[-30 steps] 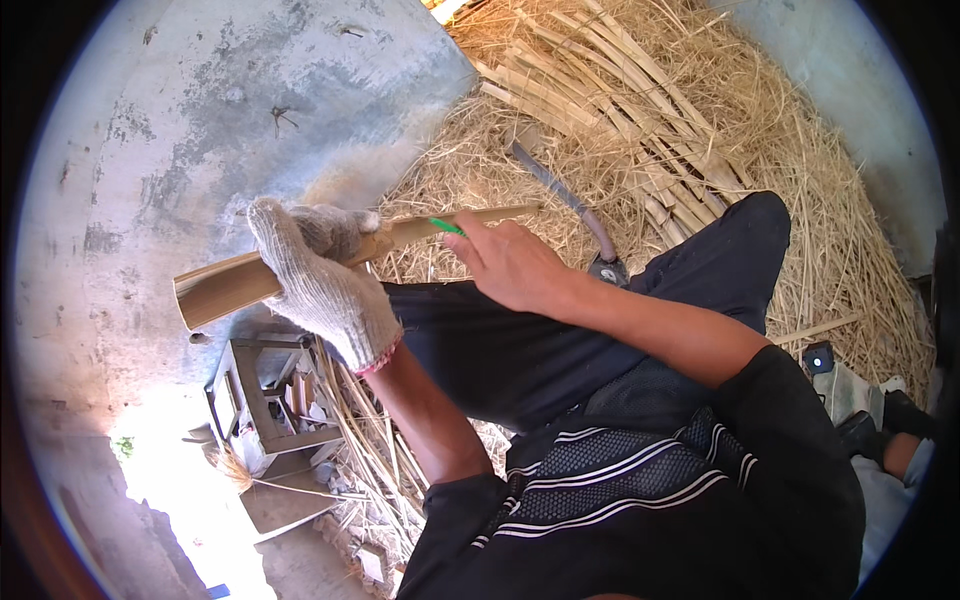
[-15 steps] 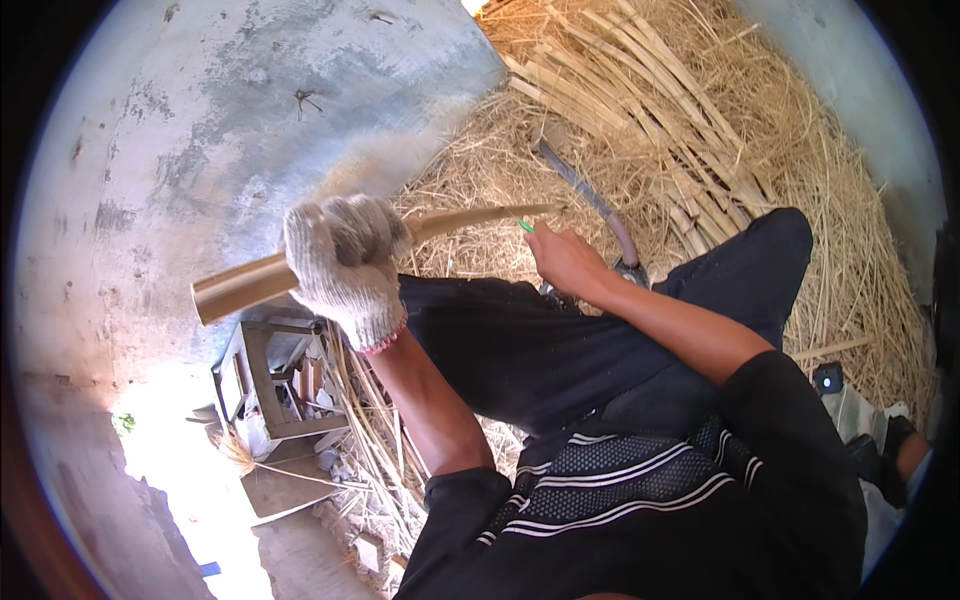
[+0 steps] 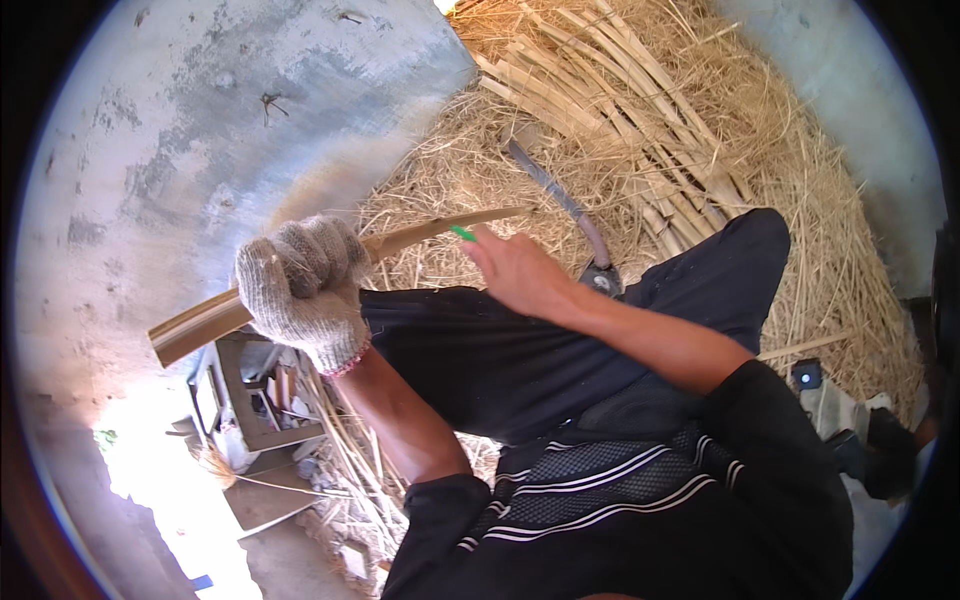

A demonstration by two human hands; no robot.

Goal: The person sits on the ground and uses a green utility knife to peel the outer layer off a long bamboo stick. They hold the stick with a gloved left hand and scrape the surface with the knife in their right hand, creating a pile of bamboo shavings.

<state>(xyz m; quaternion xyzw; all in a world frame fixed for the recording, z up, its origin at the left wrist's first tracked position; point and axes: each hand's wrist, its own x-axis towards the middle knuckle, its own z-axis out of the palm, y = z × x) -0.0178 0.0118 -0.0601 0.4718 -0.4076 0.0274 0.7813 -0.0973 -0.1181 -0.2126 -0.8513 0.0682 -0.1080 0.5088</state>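
Note:
My left hand, in a grey-white knitted glove, is closed around a split bamboo piece. The wide, channel-shaped end of the bamboo juts out to the left, and its narrow tip points right, above my lap. Pinched in the fingers of my bare right hand is a small bright green object, mostly hidden by the fingers, so its kind does not show. It sits just below the narrow part of the bamboo; whether the two touch I cannot tell.
A curved-bladed tool lies on the straw beyond my right hand. Long split strips are heaped at the far right. To the left are a plastered wall and a frame-like stool with odds and ends inside.
Both hands and the bamboo have shifted left in the view. My right hand with the green object has moved further left along the bamboo, closer to the gloved hand.

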